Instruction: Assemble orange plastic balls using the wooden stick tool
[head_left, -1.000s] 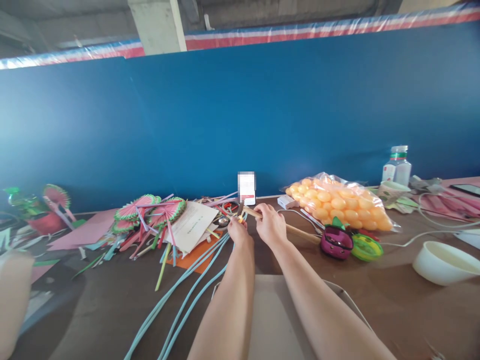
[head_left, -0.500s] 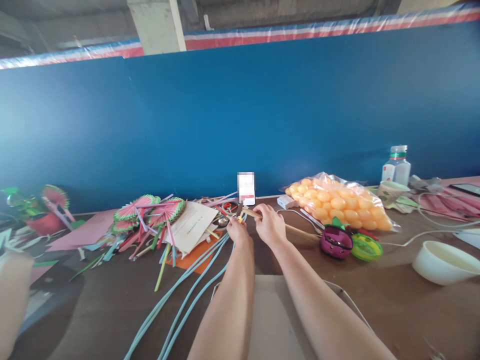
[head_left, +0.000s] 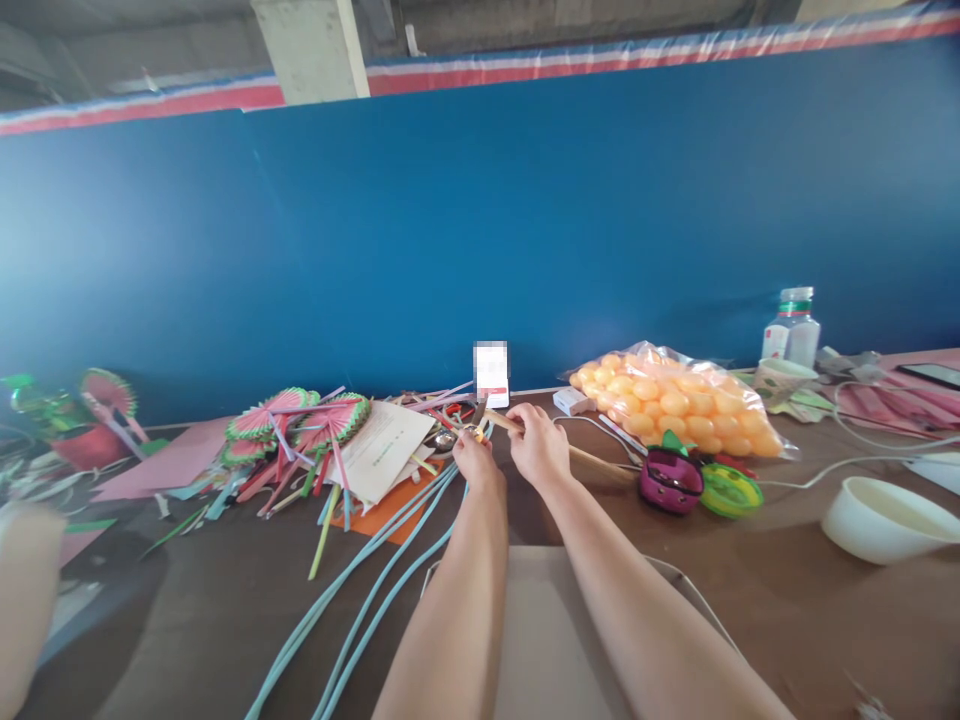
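My right hand (head_left: 541, 445) is closed round a long tan stick (head_left: 600, 463), which looks wooden. Its near end comes out left of my fingers, and its other end reaches toward the purple basket-like item (head_left: 670, 482). My left hand (head_left: 478, 460) is closed just left of the stick's end, with a small yellowish spot and a dark thin piece at its fingertips; what it grips is too small to name. Pale blue tubes (head_left: 375, 590) run under and beside my left wrist. A phone-like screen (head_left: 495, 393), partly blurred out, stands upright behind both hands.
Pink-and-green paper fans (head_left: 274, 425), papers (head_left: 382, 450) and coloured strips crowd the left. On the right are a bag of orange balls (head_left: 675, 400), a green bowl-shaped item (head_left: 729, 490), a white bowl (head_left: 862, 535) and bottles (head_left: 791, 335). Another person's arm (head_left: 26, 600) shows at the left edge.
The view has shifted very slightly. Both hands keep nearly the same place and hold, with the stick still in my right hand.
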